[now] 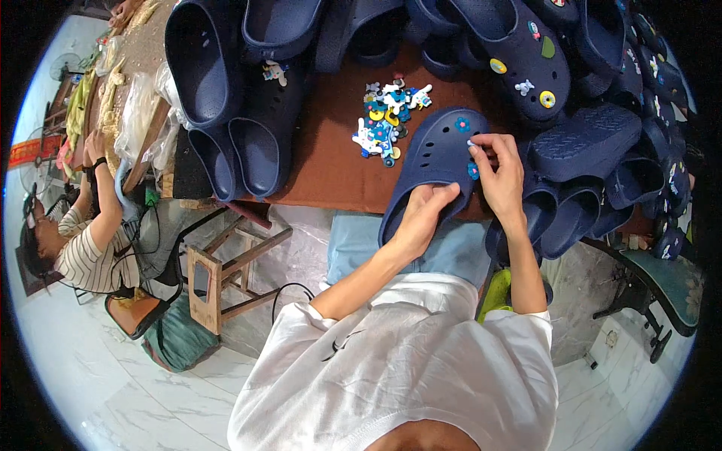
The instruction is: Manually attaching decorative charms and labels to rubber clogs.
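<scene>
A dark blue foam clog [436,154] with vent holes lies toe-away at the table's near edge. My left hand [423,222] grips it at the foot opening, fingers inside and hidden, thumb over the rim. At the clog's right side, my right hand [500,177] pinches a small whitish charm [471,143] between thumb and fingertips; its shape is mostly covered. Two blue flower charms, an upper one [462,125] and a lower one [473,171], sit on the clog. Just left of its toe is a pile of mixed charms [391,116] in white, blue and yellow.
A brown cloth [323,165] covers the table. Plain clogs [199,75] stand at the left; a decorated clog [519,68] and several others crowd the right. Beyond the left end, a person in a striped shirt [94,252] works. A wooden stool [233,274] and green chair [662,282] flank me.
</scene>
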A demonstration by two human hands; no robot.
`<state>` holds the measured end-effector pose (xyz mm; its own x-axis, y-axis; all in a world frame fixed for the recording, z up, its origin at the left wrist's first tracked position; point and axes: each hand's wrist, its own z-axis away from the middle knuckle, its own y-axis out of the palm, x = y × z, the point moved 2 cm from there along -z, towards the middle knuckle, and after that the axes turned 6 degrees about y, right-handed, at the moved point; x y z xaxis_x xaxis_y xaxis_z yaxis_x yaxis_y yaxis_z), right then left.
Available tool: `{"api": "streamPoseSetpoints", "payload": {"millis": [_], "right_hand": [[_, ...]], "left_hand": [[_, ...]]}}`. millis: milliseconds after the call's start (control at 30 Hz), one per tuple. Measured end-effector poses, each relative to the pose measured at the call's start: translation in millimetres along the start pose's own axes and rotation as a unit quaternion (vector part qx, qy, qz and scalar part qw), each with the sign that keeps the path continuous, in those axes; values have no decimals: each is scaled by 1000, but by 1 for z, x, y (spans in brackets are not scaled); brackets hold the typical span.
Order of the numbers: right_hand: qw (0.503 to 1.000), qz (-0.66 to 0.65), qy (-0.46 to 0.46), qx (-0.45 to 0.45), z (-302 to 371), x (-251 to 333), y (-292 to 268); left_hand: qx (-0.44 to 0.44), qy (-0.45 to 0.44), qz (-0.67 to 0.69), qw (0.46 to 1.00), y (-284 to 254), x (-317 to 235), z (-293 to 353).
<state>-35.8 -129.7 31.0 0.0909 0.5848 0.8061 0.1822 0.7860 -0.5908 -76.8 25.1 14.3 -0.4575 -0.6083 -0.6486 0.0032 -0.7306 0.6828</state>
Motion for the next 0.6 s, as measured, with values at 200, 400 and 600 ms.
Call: {"api": "streamPoseSetpoints", "payload": {"millis": [200,400,600], "right_hand": [[1000,-18,3,2,-15,-6,4],[997,-67,25,-24,-4,-5,-1],[994,-78,-52,-63,48,12,-6]], "left_hand": [[21,25,-20,999,-9,3,4],[96,29,-205,974,-12,-31,27],[-79,291,-608,734,-52,-80,15]]}}
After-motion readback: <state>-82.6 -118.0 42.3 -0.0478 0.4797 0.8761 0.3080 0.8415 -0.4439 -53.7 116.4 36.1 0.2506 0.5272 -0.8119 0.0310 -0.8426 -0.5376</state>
